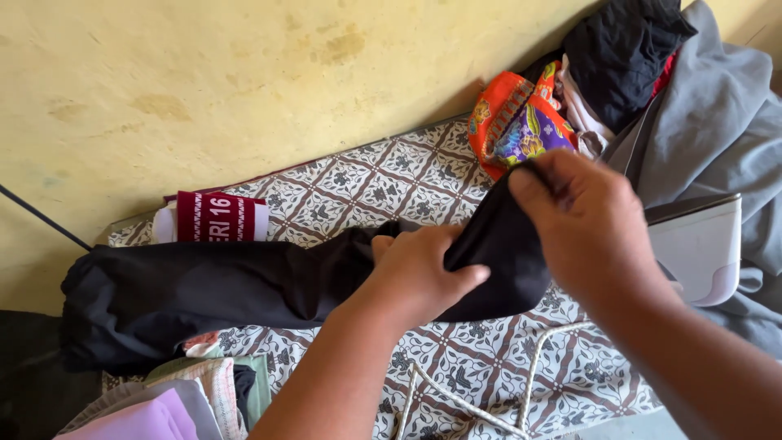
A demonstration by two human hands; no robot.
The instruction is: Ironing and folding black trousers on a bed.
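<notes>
2 hands (505,244) gripping soft black cloth (204,297).

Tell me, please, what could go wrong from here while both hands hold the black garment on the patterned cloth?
1. The iron sits right beside the right hand; if hot, it might burn the wrist or scorch the black garment dragged against it.
2. The white cord loops just below the left hand and could snag a forearm, tugging the iron.
3. The garment's far end hangs near the folded pile and might knock it over when pulled.
</notes>
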